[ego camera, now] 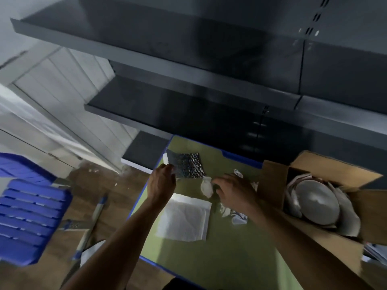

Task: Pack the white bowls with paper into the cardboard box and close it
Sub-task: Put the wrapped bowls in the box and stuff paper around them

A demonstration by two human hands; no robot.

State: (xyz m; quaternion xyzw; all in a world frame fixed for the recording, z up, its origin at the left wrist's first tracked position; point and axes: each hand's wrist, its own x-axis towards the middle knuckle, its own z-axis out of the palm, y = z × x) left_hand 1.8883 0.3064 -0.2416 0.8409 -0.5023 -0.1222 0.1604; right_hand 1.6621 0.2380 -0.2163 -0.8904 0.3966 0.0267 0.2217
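An open cardboard box (272,181) stands at the right of the green table (219,258). Inside it a white bowl (316,201) lies face down among crumpled paper (347,218). My left hand (162,181) pinches the near left corner of a dark printed sheet (188,165) lying on the table. My right hand (234,191) is curled over a small crumpled white paper (206,186) and something dark beneath it. A flat white sheet of paper (184,218) lies between my forearms.
Dark metal shelves (188,49) rise behind the table. A blue plastic chair (27,208) stands on the wooden floor at the left, with a broom-like stick (94,218) beside it. More papers (374,254) lie past the box at the right edge.
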